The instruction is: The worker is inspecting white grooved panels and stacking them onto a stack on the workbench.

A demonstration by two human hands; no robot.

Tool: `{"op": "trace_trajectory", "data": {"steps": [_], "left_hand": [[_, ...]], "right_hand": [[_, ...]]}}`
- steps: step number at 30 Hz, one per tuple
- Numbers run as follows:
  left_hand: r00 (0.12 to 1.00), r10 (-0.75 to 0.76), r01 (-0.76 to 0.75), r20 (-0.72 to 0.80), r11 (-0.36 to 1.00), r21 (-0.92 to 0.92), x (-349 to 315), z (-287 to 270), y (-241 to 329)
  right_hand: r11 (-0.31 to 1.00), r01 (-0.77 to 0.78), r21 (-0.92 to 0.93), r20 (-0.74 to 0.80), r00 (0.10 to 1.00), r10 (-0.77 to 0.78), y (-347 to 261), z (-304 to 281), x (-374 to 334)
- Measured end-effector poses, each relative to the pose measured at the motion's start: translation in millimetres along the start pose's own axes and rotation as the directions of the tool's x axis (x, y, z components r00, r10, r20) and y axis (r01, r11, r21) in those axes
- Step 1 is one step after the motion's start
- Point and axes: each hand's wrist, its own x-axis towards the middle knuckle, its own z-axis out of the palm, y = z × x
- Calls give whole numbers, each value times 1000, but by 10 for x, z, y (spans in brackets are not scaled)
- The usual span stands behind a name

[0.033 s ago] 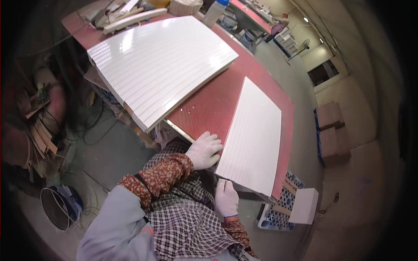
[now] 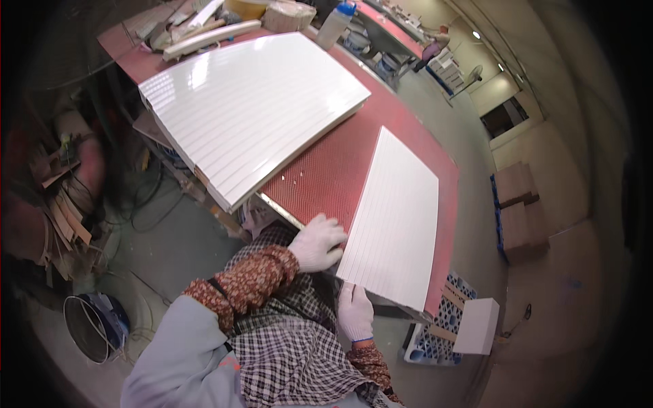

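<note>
A white panel with fine parallel lines (image 2: 394, 217) lies on the right part of the red-topped table (image 2: 320, 160). My left hand (image 2: 318, 243), in a white knit glove, rests at the table's near edge beside the panel's left side, fingers loosely bent and apart, with nothing visible in them. At the panel's near edge, close to its left corner, is my gloved right hand (image 2: 355, 313); its fingers are closed on that edge, and their tips are partly hidden. A stack of glossy white ribbed panels (image 2: 252, 112) sits farther left.
White and wooden offcuts (image 2: 211, 37) and a blue-capped bottle (image 2: 335, 26) occupy the table's far end. Below right, a blue pallet (image 2: 425, 347) carries a white block (image 2: 476, 326). A bucket (image 2: 95, 326) stands on the floor at left. Another person (image 2: 434, 47) is far off.
My left hand has shifted slightly toward me and its fingers are more bent. My right hand stays at the panel's near edge. The view has moved a little.
</note>
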Motion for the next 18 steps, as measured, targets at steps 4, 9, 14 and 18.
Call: {"op": "trace_trajectory", "data": {"steps": [4,9,14,18], "left_hand": [[962,-176,227,207,940,-255,-333,-102,90],[925,-215,335,312,848,-409,-410,-87,372],[935,-241,326,262,874,-359,-283,-52,351],[839,-360,508,407,786,-352,-260,-205,448]], "right_hand": [[956,23,293,73,996,-46,-30,134,243],[873,-44,485,207,976,-65,-7,38,330],[753,-219,621,321,947,11,-58,-122,428],[809,-182,559,378,924,-53,-112,-246,430]]}}
